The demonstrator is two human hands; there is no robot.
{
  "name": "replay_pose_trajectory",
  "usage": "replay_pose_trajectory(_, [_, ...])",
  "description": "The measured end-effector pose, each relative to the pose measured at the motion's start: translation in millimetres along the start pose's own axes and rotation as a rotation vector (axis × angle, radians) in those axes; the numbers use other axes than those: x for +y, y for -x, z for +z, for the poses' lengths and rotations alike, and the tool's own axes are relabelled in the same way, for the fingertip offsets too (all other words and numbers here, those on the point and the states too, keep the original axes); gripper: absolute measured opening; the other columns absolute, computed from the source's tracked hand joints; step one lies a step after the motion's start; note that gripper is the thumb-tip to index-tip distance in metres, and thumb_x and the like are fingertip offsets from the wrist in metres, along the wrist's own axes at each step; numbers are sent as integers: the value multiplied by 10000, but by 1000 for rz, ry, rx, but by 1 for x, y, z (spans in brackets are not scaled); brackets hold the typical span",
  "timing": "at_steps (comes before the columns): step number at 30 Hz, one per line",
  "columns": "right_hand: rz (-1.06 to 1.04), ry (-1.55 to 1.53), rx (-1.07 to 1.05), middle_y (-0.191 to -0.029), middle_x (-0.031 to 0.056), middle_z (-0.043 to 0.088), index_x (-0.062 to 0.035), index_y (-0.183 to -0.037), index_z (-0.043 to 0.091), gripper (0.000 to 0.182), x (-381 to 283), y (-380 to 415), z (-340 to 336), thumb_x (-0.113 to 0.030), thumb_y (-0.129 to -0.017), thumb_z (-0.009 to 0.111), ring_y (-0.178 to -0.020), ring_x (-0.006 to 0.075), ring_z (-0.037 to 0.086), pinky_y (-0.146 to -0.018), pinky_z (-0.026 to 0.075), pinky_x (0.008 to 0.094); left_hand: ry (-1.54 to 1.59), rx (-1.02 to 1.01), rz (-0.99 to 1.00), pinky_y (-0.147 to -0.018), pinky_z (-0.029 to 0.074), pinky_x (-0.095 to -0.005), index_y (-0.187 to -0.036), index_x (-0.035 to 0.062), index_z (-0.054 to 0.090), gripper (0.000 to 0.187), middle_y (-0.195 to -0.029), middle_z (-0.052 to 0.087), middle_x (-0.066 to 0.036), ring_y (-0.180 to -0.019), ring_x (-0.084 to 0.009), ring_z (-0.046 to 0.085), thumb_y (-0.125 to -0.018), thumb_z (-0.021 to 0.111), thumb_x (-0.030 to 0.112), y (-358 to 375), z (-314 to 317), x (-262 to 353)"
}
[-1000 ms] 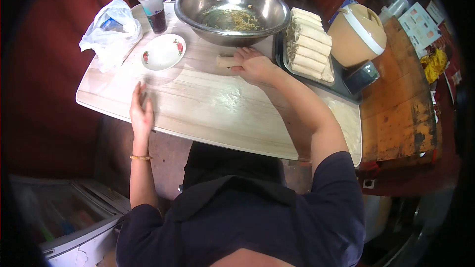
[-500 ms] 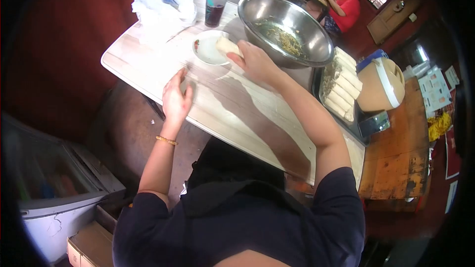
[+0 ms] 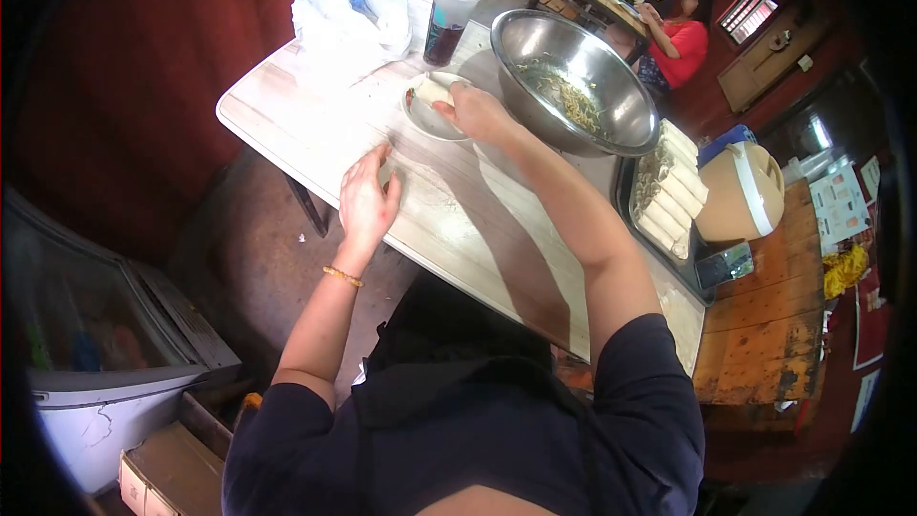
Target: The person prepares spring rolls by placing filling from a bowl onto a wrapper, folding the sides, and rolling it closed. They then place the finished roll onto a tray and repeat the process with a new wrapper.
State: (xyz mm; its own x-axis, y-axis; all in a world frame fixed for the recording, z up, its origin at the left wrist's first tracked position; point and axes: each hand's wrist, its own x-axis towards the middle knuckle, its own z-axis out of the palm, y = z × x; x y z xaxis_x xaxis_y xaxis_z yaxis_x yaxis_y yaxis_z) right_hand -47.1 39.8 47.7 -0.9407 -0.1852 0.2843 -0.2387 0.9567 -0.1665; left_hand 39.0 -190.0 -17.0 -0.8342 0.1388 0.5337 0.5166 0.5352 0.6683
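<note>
Pinched between the thumb and fingers of my right hand [image 3: 478, 117] is a pale, uncooked spring roll [image 3: 435, 93]. It lies over the inside of a small white bowl [image 3: 427, 128], where a bit of red shows near the left rim. My left hand [image 3: 367, 199] is at the table's front edge, fingers stretched out and holding nothing. Behind my right hand stands a large steel mixing bowl [image 3: 616, 139] with shredded filling [image 3: 573, 103] at the bottom. More pale spring rolls [image 3: 676, 186] are stacked on a dark tray [image 3: 626, 193] to the right.
A plastic cup of dark drink [image 3: 447, 24] stands behind the white bowl, beside a white plastic bag [image 3: 349, 24]. Right of the tray are a tan bucket [image 3: 735, 196] and a phone [image 3: 726, 266]. A person in red [image 3: 683, 48] sits at a far table.
My right hand has brought the spring roll left and lower into the white bowl. The whole view has shifted slightly; my left hand stays open by the table edge.
</note>
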Motion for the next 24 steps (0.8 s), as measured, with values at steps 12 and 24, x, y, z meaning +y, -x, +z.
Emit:
replay_pose_trajectory(12, [-1,29,99,-936,221,654,16,-949,575,423,-4,41,-51,-407,-932,574,-901,400,648,-778,515,496,7,13,-21,-979,449,-407,-1250,43,590,415,-1160,662,-146,-1080,-303,623,-843,627,114,0,4,-2])
replay_pose_trajectory(24, [-357,376,141,-834,113,530,-40,-860,534,289,49,264,-57,-287,-795,671,-811,280,560,-725,472,384,48,-311,527,-1146,249,-495,-1198,17,600,318,-1303,582,-134,-1330,-291,454,-881,581,47,53,42,94])
